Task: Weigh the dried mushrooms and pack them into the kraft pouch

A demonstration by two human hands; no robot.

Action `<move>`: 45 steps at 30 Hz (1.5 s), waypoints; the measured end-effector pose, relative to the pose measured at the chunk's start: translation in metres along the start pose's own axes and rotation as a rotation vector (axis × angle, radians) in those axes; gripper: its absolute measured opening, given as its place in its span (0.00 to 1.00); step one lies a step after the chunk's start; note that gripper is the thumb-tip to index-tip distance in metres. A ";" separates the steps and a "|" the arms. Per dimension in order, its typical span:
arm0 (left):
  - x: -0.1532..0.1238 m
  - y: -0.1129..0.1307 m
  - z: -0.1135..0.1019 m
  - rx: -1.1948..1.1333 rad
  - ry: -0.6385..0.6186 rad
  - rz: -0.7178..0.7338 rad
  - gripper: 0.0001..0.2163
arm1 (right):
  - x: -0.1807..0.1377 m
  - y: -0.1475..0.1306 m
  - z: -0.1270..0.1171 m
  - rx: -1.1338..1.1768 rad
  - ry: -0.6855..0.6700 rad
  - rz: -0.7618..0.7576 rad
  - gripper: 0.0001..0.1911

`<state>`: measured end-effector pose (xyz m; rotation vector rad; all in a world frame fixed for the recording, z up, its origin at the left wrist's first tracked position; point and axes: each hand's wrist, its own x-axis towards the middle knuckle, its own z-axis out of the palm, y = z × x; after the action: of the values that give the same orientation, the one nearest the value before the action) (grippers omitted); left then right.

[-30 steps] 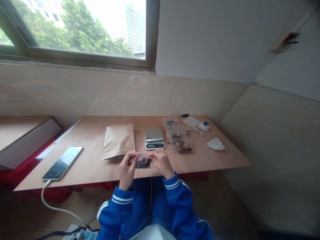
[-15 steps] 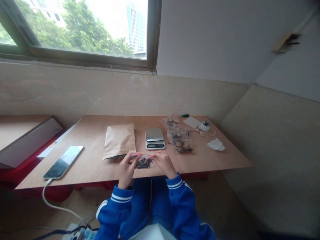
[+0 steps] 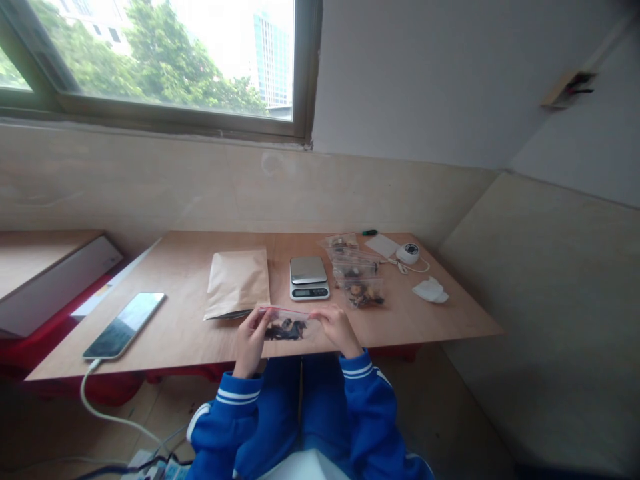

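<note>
A small clear zip bag with dark dried pieces inside is held up just above the front edge of the wooden table. My left hand pinches its left end and my right hand pinches its right end, fingers closed on the top strip. Right behind the bag stand a small digital scale and a flat brown paper pouch. Blue sleeves with white stripes cover both my forearms.
Several filled clear bags lie right of the scale, with a crumpled white tissue, a round white device on a cord, a white card and a green pen farther back. A phone on a white cable lies at the left.
My right hand has slid to the right along the bag's top, so the bag is now stretched wider between both hands. The left hand has hardly moved.
</note>
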<state>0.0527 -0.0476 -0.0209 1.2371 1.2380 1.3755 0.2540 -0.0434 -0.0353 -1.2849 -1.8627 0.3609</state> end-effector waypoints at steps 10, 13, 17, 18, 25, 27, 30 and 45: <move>-0.004 -0.001 0.006 -0.170 0.014 -0.080 0.18 | -0.011 0.000 -0.014 0.426 -0.012 0.251 0.14; -0.006 -0.003 0.012 -0.199 -0.087 -0.136 0.18 | -0.014 0.007 -0.025 0.445 -0.016 0.316 0.15; -0.004 -0.009 0.016 -0.085 -0.250 -0.143 0.19 | -0.014 0.028 -0.054 0.380 -0.003 0.370 0.14; -0.003 -0.012 0.015 -0.044 -0.253 -0.146 0.20 | -0.014 0.037 -0.065 0.348 -0.002 0.381 0.14; -0.002 -0.028 0.000 0.139 -0.238 -0.143 0.22 | -0.013 0.121 -0.117 -0.101 0.139 0.473 0.20; -0.003 -0.032 -0.003 0.161 -0.241 -0.154 0.23 | -0.019 0.134 -0.105 -0.360 0.383 0.433 0.26; -0.003 -0.041 -0.007 0.200 -0.227 -0.161 0.23 | -0.034 0.138 -0.064 -0.586 0.574 0.400 0.35; -0.003 -0.088 -0.033 0.292 -0.234 -0.164 0.22 | -0.018 0.165 0.000 -0.536 0.429 0.413 0.35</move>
<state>0.0196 -0.0443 -0.1091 1.4154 1.3718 0.9255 0.3615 0.0131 -0.1484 -1.9391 -1.3599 -0.2174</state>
